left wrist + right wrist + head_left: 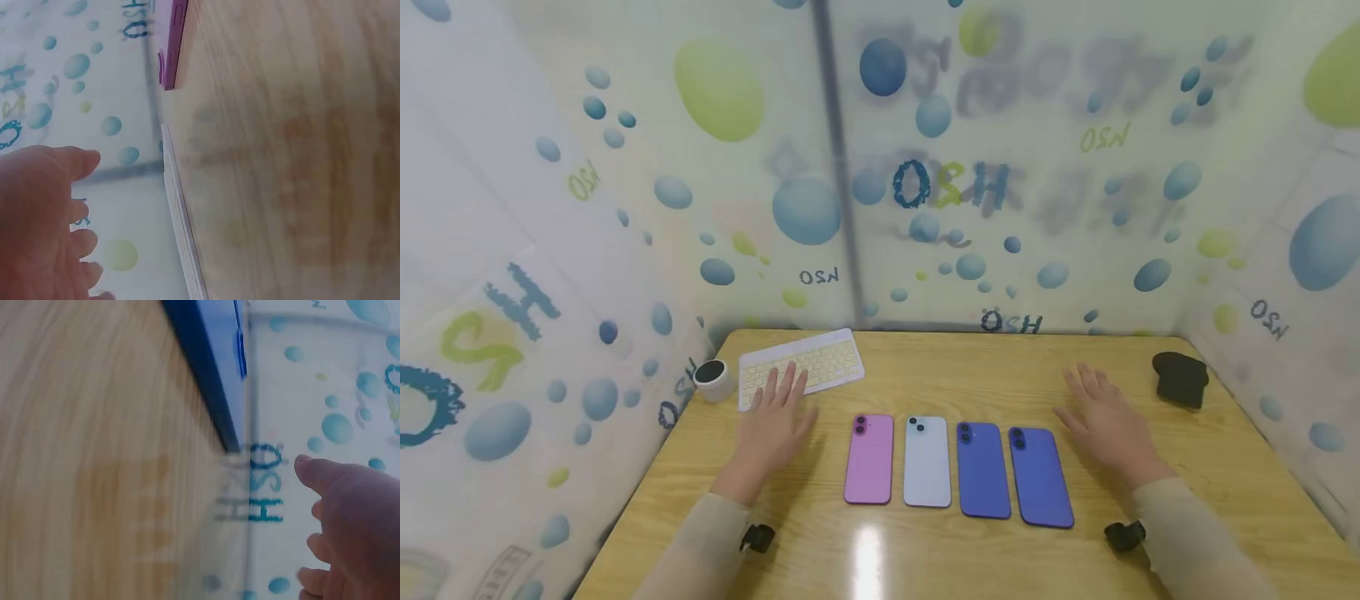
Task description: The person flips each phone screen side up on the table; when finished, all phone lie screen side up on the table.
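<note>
Four phones would be a row of several phones lying back up on the table: a pink phone (870,462), a pale blue phone (927,467), and two dark blue phones, the inner one (983,475) and the outer one (1042,482). My left hand (773,429) is spread with nothing in it, left of the pink phone, its fingertips overlapping the white keyboard (812,362) in the head view. To the right of the outer blue phone, my right hand (1105,425) is likewise spread and holds nothing. Both wrist views show the thumb apart from the fingers.
A small white cylinder with a dark top (712,380) stands at the table's left edge. Near the right edge lies a black object (1181,380) of irregular outline. Patterned walls (1045,167) with bubbles and letters enclose the wooden table (955,375) at the back and sides.
</note>
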Available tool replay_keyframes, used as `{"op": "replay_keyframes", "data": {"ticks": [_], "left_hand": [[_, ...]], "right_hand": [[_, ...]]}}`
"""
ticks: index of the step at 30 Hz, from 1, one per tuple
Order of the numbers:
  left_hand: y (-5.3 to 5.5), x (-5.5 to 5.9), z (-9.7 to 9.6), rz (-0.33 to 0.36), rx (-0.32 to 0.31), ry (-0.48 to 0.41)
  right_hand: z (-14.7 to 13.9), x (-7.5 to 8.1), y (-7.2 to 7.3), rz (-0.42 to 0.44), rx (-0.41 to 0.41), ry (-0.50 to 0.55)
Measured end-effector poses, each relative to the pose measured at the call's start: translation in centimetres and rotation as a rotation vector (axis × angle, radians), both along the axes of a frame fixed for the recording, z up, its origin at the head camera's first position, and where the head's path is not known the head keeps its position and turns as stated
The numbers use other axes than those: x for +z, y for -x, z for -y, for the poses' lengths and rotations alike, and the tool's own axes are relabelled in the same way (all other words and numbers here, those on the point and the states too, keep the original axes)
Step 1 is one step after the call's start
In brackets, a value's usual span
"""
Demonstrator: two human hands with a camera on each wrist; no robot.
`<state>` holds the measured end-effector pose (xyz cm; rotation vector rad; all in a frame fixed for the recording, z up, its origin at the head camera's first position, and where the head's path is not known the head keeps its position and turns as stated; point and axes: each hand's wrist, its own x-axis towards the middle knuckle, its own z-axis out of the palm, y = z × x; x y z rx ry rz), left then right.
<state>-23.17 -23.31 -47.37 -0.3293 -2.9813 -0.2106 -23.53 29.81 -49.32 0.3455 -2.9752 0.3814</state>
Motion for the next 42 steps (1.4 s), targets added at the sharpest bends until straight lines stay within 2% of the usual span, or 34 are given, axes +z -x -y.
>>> {"op": "replay_keyframes", "data": {"ticks": [4, 7, 11, 14, 19, 24, 30, 35, 42], "left_hand": [[-0.4, -0.3, -0.1, -0.008, -0.07, -0.057], [-0.7, -0.7, -0.3, 0.011, -0.115, -0.108], [-0.8, -1.0, -0.4, 0.042, -0.163, -0.172], [-1.1, -1.2, -0.5, 0.052, -0.204, -0.203], [-1.9, -1.5, -0.3, 0.118, -0.248, -0.243], [-2.7, -1.5, -0.5, 0.186, -0.278, -0.323], [-3.1, -1.6, -1.1, 0.257, -0.314, -0.367], [-3.1, -1.8, -1.3, 0.274, -0.326, -0.359], [-3.2, -2.3, -1.7, 0.28, -0.346, -0.333]], "right_hand": [[3.0, 0.2, 0.6, -0.002, 0.046, -0.013], [5.2, 0.2, 1.0, -0.04, 0.082, -0.024], [8.1, 0.4, 1.6, -0.093, 0.16, 0.006], [10.1, 0.5, 1.9, -0.082, 0.214, 0.044], [12.9, 0.5, 2.0, -0.02, 0.268, 0.057], [15.3, 0.7, 2.0, 0.054, 0.333, 0.076], [17.8, 1.1, 2.2, 0.155, 0.436, 0.152], [19.8, 1.0, 2.6, 0.218, 0.514, 0.179], [21.7, 0.7, 3.2, 0.29, 0.569, 0.216]]}}
